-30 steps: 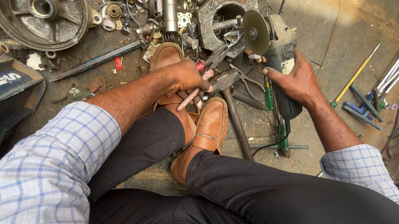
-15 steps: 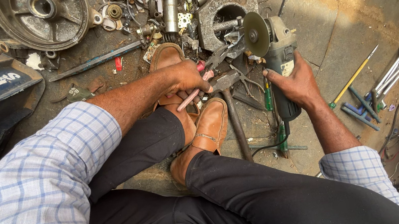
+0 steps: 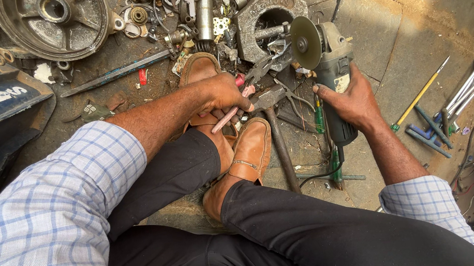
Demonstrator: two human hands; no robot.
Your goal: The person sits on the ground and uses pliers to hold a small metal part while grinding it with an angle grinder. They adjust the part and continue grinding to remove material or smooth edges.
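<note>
Steel pliers (image 3: 253,75), pink-handled and clamped in the left hand (image 3: 222,92) above the tan shoes (image 3: 249,156), meet the grinder (image 3: 327,71) gripped by the right hand (image 3: 352,98); grinding seems underway, needing steady contact.

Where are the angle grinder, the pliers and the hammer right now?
angle grinder (image 3: 332,70), head view, on its grey body behind the disc.
pliers (image 3: 259,73), head view, on the metal near the pivot.
hammer (image 3: 281,145), head view, midway along its handle.

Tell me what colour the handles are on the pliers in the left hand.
Pink-red handles on the pliers, seen in the head view.
</note>
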